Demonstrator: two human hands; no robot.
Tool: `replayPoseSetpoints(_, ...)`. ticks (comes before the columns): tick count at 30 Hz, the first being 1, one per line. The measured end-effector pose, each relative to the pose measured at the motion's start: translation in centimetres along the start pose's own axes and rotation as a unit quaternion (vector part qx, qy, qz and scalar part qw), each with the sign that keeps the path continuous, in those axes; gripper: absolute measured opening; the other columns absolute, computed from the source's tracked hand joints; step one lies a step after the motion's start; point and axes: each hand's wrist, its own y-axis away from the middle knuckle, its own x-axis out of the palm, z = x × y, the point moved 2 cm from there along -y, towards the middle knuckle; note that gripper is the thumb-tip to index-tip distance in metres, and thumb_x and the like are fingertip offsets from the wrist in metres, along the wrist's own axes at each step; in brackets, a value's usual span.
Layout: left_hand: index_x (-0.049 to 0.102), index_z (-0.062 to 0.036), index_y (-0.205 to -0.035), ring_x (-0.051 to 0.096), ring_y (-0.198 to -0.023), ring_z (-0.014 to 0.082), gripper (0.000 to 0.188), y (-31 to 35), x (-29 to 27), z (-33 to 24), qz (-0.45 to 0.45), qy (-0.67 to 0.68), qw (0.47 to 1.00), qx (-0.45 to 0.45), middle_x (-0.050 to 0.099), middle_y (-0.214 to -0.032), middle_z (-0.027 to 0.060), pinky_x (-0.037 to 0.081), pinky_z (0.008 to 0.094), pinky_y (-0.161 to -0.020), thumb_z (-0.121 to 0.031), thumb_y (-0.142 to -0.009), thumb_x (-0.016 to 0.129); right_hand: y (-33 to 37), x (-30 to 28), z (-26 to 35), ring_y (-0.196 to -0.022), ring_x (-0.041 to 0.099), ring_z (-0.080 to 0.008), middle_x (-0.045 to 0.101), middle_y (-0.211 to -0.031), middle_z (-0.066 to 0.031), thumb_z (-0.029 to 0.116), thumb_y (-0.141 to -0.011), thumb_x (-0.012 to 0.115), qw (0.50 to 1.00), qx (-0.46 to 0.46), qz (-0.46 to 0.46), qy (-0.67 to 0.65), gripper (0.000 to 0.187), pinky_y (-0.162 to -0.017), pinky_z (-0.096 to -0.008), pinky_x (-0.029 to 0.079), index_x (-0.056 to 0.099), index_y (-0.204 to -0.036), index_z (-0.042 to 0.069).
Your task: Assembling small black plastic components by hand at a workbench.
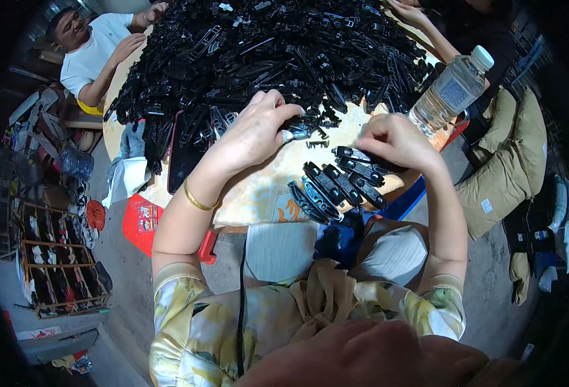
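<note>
My left hand reaches over the near edge of a big heap of black plastic parts. Its thumb and forefinger are apart, and a greyish piece shows by the thumb tip. Small black toothed pieces lie just right of those fingertips. Over on the right, my right hand is closed with curled fingers, and what they hold is hidden. Right below it lies a group of long black clip-like parts, set side by side at the table's near edge.
A clear capped water bottle stands right of the heap on the round table. A dark phone-like slab lies by my left forearm. Two other people sit across, a white-shirted person at left. Tan sacks are piled at right.
</note>
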Motion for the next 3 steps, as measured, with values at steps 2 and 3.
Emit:
replayPoseSetpoints(2, 0.056, -0.0023, -0.115, 0.050, -0.096, 0.0312, 0.046, -0.1, 0.2, -0.1, 0.016, 0.019, 0.999, -0.020, 0.051, -0.097, 0.0150, 0.042, 0.0380, -0.088, 0.003, -0.070, 0.061, -0.9, 0.6, 1.2, -0.070, 0.062, -0.0203, 0.064, -0.079, -0.0117, 0.020, -0.080, 0.068, 0.996, -0.013, -0.094, -0.004, 0.020, -0.067, -0.0314, 0.048, 0.066, -0.082, 0.000)
replayPoseSetpoints(3, 0.054, -0.0037, -0.119, 0.050, -0.097, 0.0307, 0.050, -0.1, 0.0, -0.3, 0.020, 0.020, 0.999, -0.025, 0.051, -0.098, 0.0160, 0.042, 0.0380, -0.088, 0.002, -0.070, 0.062, -1.1, 0.8, 2.2, -0.071, 0.062, -0.0206, 0.065, -0.079, -0.0115, 0.021, -0.080, 0.068, 0.982, -0.025, -0.187, -0.008, 0.021, -0.068, -0.0324, 0.048, 0.066, -0.081, 0.000)
